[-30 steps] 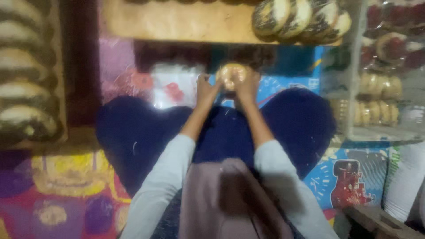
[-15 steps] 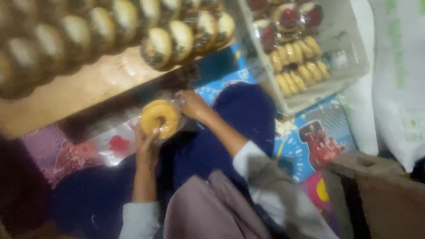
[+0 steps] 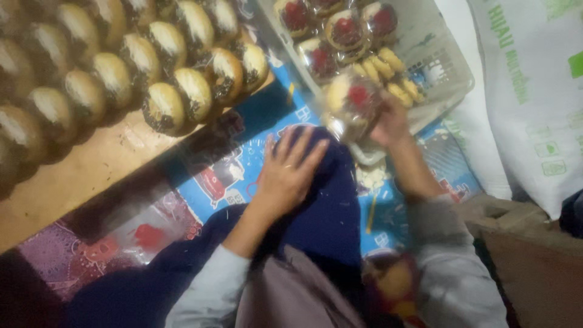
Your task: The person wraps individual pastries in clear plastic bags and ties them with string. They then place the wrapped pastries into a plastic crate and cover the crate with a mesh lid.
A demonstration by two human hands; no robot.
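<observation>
My right hand (image 3: 388,124) holds a clear-wrapped round pastry with a red centre (image 3: 352,100) at the near rim of a clear plastic basket (image 3: 452,73). The basket holds several wrapped red-topped pastries (image 3: 340,27) and small yellow ones (image 3: 398,79). My left hand (image 3: 288,170) rests flat with fingers spread on the dark blue cloth (image 3: 328,212) over my knee, holding nothing.
A wooden tray (image 3: 91,164) at the left carries rows of chocolate-edged round pastries (image 3: 182,91). A colourful printed mat (image 3: 237,170) lies underneath, with a clear wrapper with a red mark (image 3: 149,234) on it. A white sack (image 3: 534,97) stands at the right, a brown box (image 3: 528,261) below it.
Both hands held a round pastry before. Now my right hand has carried a wrapped pastry to the basket at the right, and my left hand has let go and lies on my knee.
</observation>
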